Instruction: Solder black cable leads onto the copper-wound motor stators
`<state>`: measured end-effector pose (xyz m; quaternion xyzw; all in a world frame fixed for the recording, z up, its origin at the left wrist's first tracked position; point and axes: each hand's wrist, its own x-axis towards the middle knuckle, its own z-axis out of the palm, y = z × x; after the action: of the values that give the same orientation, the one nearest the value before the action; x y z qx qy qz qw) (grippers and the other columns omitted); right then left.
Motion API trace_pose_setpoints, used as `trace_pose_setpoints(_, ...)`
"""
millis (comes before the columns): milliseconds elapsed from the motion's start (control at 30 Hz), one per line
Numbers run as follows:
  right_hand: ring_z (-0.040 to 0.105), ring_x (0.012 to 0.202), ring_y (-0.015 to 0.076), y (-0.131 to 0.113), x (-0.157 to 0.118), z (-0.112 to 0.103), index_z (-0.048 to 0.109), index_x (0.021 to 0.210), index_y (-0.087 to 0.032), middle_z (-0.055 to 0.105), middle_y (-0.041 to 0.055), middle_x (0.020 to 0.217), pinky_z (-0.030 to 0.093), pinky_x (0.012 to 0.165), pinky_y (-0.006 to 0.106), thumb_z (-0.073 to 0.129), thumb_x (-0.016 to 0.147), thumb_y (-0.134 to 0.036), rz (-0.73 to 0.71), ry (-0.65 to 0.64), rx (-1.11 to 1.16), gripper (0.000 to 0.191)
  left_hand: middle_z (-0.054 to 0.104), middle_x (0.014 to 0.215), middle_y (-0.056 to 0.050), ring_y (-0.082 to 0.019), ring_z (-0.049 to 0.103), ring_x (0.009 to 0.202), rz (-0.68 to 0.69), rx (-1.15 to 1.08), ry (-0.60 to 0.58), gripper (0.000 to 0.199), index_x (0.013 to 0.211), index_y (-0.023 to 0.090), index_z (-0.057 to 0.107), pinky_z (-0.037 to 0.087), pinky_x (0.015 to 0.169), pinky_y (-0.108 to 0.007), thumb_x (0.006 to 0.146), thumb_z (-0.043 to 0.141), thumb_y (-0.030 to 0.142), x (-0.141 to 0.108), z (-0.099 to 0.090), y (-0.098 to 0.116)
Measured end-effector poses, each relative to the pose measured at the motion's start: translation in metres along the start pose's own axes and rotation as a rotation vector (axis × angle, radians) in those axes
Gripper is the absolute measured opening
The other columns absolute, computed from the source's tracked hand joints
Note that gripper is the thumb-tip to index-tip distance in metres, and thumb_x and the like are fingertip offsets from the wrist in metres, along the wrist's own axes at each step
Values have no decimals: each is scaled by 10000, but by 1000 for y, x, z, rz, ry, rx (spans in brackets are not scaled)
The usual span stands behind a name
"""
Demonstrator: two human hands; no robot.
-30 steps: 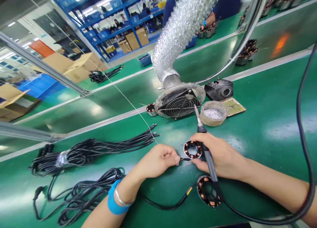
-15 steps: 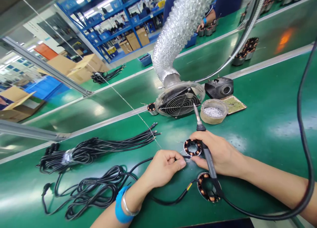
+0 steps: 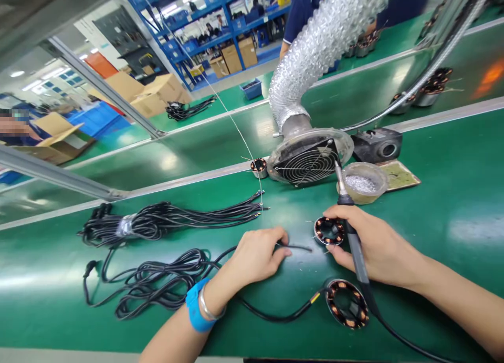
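My left hand (image 3: 260,255) is closed, thumb and forefinger pinching a thin black cable (image 3: 298,247) whose tip points right. In my right hand (image 3: 384,250) is a soldering iron (image 3: 357,252), its metal tip angled up and away. Thumb and fingers of that same hand also grip a small stator (image 3: 315,236) with copper windings. A gap separates the cable tip from this stator. Nearer to me lies a second stator (image 3: 334,309), with another black cable (image 3: 275,318) and its yellow wire leading to it.
A fume extractor (image 3: 311,163) with a silver duct stands behind. Beside it are a round tub of metal shavings (image 3: 362,197), a black holder (image 3: 378,145) and another stator (image 3: 259,169). Bundled cables (image 3: 153,221) and a coiled cable (image 3: 165,284) lie left. A co-worker's sleeve (image 3: 301,13) shows beyond.
My left hand and the cable tip have drawn apart from the small stator, leaving a gap. My right hand still grips the iron and stator. The whole view has shifted.
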<state>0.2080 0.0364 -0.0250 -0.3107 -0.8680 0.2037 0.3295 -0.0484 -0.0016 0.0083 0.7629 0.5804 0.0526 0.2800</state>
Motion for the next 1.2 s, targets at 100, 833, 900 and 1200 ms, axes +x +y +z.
trace_pose_setpoints(100,603,1051,271,-6,3,-10,463,1229,-180,597,117,1165,525,899,424,620,803,-160,-76,10,14,455,531,594,35,-136,464,566,14,-158,-36,78,838,196,632,297,575,-254,867,565,224,1,-3,-3)
trace_pose_setpoints(833,623,767,154,-53,25,-1,510,1072,-258,628,0,878,543,681,299,614,825,-69,-46,282,371,328,584,709,-17,-86,440,519,208,-913,-202,478,778,165,511,353,530,-222,984,368,573,2,4,30)
trace_pose_setpoints(900,593,684,123,-55,28,-2,514,1024,-246,608,-14,839,523,618,255,615,831,-108,20,276,339,258,586,677,-1,-77,394,501,181,-957,-196,439,827,167,507,314,512,-215,985,392,560,3,7,29)
trace_pose_setpoints(1200,666,609,110,-57,30,22,470,1099,-254,676,-36,757,560,564,176,623,861,-191,230,366,311,290,276,497,127,-76,213,434,68,-1295,113,428,906,206,434,184,423,-194,893,537,621,14,25,35)
